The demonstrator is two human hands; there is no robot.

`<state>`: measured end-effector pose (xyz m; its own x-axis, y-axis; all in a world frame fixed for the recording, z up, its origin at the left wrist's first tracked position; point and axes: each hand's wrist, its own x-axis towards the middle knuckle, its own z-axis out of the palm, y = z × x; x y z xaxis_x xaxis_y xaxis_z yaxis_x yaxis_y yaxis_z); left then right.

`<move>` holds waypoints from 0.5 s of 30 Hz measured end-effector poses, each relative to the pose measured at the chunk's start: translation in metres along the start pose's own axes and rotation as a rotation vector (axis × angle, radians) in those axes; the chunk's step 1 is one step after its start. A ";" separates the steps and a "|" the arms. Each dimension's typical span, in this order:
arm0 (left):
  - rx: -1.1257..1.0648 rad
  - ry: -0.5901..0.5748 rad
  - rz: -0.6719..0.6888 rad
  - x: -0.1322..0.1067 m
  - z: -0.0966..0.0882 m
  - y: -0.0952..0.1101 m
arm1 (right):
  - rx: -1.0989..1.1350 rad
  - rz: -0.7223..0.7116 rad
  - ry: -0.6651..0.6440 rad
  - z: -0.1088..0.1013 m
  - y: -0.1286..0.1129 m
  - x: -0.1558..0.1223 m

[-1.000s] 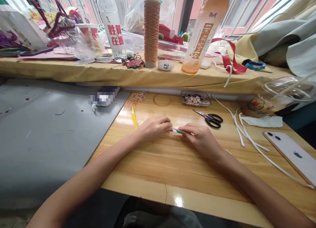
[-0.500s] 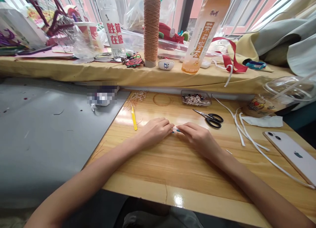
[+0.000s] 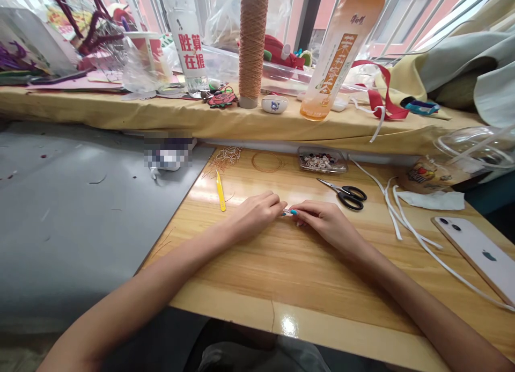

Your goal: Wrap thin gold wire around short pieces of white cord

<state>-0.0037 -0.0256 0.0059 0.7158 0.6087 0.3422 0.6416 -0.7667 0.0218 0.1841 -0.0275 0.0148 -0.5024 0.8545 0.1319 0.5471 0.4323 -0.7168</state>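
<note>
Above the wooden table, my left hand and my right hand meet fingertip to fingertip. Between them they pinch a thin, pale, narrow piece, too small for me to tell its kind. Blue nails show on the fingers, and most of the piece is hidden by them. Right of my right hand lie black-handled scissors. Yellow tweezers rest left of my left hand. Behind the hands are a loop of thin brown cord and a clear tray of small beads.
White cords trail toward a phone at the right. A plastic cup stands behind it. Tangled thread lies at the back left. On the cloth-covered ledge stand a thread cone and two bottles.
My right fingers have shifted slightly on the pale piece, so its thumb's blue nail shows more. Both hands stay together. The whole view has moved a little.
</note>
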 end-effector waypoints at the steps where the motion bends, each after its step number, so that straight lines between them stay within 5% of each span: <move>1: -0.001 0.001 0.004 0.000 0.001 0.000 | -0.039 -0.022 0.020 0.000 0.000 0.000; 15: 0.083 0.036 0.126 -0.002 0.003 -0.002 | -0.320 -0.236 0.124 0.005 0.008 0.001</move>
<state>-0.0054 -0.0245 0.0020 0.7828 0.4995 0.3711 0.5686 -0.8164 -0.1006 0.1844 -0.0251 0.0058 -0.5653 0.7411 0.3622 0.6169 0.6714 -0.4107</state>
